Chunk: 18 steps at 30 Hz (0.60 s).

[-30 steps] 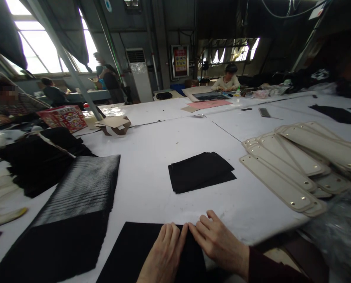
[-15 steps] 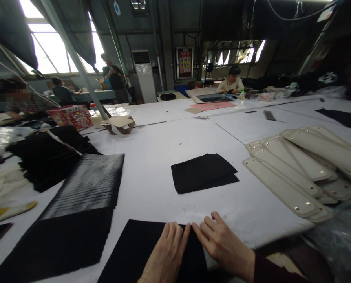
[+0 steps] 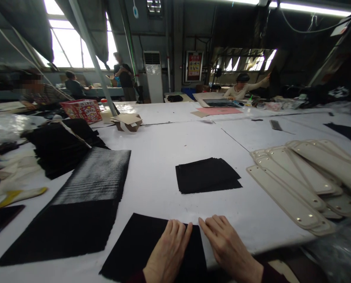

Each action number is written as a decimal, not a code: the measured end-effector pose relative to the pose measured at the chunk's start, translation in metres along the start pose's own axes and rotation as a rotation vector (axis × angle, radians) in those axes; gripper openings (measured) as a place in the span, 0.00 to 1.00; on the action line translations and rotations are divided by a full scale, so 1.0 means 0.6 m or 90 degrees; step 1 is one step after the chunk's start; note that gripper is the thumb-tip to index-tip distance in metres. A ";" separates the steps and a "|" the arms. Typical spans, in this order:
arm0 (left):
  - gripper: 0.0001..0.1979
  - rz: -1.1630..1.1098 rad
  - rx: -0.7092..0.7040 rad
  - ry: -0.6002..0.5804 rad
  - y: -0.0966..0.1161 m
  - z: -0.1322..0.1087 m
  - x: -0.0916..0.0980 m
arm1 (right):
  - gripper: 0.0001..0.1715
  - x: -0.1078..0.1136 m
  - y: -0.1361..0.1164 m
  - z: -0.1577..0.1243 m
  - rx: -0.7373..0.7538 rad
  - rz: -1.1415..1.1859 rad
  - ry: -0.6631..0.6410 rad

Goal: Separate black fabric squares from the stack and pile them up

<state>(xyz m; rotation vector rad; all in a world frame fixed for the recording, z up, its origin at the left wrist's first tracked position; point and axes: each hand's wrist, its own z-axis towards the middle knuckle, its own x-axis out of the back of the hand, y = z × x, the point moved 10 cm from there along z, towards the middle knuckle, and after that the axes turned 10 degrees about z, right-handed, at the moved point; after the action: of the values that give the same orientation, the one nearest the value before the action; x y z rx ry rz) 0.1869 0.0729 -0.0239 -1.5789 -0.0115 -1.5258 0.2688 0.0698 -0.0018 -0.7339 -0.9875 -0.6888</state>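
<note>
A black sheet of fabric-like material [image 3: 143, 239] lies at the table's front edge. My left hand [image 3: 172, 243] rests flat on it, fingers stretched out close together, the tips near its far edge. Just beyond the sheet's right corner is my right hand [image 3: 222, 239], its index finger extended and the others loosely bent. I see nothing held in it, and its fingertips are a short way from the left hand's. Farther up the table sits a small stack of black pieces [image 3: 207, 177]. On the left lies a fanned layer of black sheets [image 3: 66, 228] with a whitish, streaked upper part.
Pale strap-like panels with metal studs [image 3: 287, 196] overlap on the right, beside clear plastic [image 3: 337, 251]. A tied black bundle [image 3: 63, 145], a cardboard box [image 3: 127, 122] and a red patterned bag [image 3: 83, 111] stand left. A co-worker [image 3: 242, 88] sits across the white table [image 3: 158, 157].
My right hand has moved slightly right, away from my left fingertips. My left hand stays on the sheet. The view has shifted, and the co-worker across the table now has an arm stretched out.
</note>
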 end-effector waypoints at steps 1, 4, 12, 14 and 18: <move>0.26 -0.002 0.003 -0.001 0.001 0.000 -0.001 | 0.31 0.000 -0.006 0.004 -0.014 0.028 0.011; 0.25 -0.020 -0.001 -0.010 0.000 -0.004 -0.005 | 0.36 -0.017 -0.031 0.012 -0.026 0.069 0.023; 0.23 -0.154 0.015 -0.043 -0.059 -0.044 -0.025 | 0.39 -0.060 -0.049 0.023 -0.028 -0.047 0.023; 0.24 -0.161 0.031 -0.060 -0.077 -0.058 -0.037 | 0.39 -0.057 -0.049 0.025 -0.027 -0.070 0.021; 0.27 -0.140 0.051 -0.107 -0.116 -0.099 -0.070 | 0.38 -0.041 -0.047 0.012 -0.016 -0.104 0.060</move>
<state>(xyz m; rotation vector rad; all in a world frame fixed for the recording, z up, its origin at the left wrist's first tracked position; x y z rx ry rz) 0.0906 0.1023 -0.0277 -1.6804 -0.3467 -1.5328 0.2336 0.0638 -0.0151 -0.6420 -0.9606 -0.8714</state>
